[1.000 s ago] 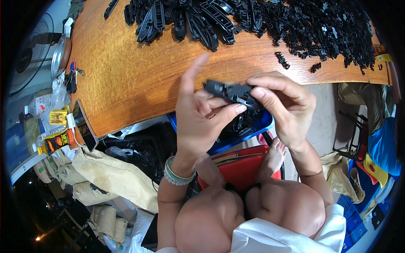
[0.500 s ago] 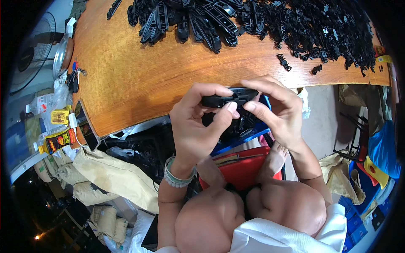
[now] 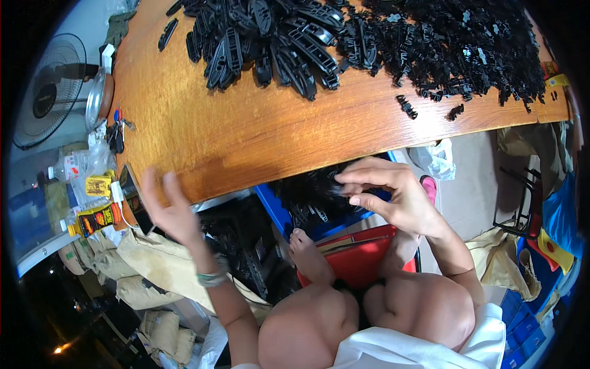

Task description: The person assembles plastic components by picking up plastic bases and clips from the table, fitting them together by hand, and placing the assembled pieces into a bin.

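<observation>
- Hands have parted since the earlier frame: the left hand (image 3: 175, 212) has swung to the wooden table's (image 3: 166, 117) front left corner, blurred, fingers apart.
- White cloth (image 3: 424, 341) lies across the lap.
- Right hand (image 3: 399, 197) hovers over the blue bin (image 3: 335, 229), thumb below curled fingers; blur hides whether the tips grip anything.
- Black plastic pieces (image 3: 307, 203) lie inside that bin; whether the housing previously held by 2 hands is among them, I cannot tell.
- On the table, 2 loose black clips (image 3: 406, 106) lie near the edge.
- Farther back, long slotted black housings (image 3: 267, 43) adjoin heaped small black clips (image 3: 455, 49).
</observation>
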A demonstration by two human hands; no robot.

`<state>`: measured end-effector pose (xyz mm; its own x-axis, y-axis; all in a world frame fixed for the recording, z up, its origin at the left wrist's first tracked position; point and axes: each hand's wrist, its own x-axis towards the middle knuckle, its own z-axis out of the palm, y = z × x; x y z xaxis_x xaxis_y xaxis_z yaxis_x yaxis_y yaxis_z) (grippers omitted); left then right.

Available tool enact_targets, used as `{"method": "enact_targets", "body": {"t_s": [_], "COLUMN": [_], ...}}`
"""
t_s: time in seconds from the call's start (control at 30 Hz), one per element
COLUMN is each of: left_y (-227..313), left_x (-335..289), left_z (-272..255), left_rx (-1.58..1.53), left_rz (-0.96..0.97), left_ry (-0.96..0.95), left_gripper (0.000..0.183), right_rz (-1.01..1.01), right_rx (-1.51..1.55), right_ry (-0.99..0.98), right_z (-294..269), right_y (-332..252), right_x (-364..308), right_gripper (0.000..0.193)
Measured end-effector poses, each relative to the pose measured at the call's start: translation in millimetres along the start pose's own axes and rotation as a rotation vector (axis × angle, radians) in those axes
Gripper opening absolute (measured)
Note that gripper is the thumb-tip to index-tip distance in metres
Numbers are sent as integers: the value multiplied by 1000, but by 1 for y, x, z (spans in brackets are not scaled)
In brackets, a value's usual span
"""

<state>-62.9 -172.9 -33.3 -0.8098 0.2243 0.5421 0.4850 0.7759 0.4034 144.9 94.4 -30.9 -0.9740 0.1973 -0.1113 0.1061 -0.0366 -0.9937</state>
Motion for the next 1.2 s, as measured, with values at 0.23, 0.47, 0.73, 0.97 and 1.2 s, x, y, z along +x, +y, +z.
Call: {"method": "enact_targets", "body": {"t_s": [0.23,0.47,0.73,0.97,1.2], "left_y": [-186,-166,-89,137,140], "left_x": [53,65,51,36,22], "left_z": [-42,-31,-17,100,118], "left_rx": [461,431,487,-324,-322], "left_rz": [-181,-390,107,606,562], "left_ry": [-69,-148,-59,-143,-221], "left_gripper": [68,66,54,45,47], "right_rz": [-401,-453,-400,-373,-476], "right_rx": [-504,-1012,-1205,-1285,-1279], "right_ry": [460,695,721,698,671], "right_z": [-31,-43,-37,-36,-16], "right_y": [-18,-15,-8,-12,-4], "right_x": [45,105,120,111,98], "right_gripper": [14,11,15,15,13]}}
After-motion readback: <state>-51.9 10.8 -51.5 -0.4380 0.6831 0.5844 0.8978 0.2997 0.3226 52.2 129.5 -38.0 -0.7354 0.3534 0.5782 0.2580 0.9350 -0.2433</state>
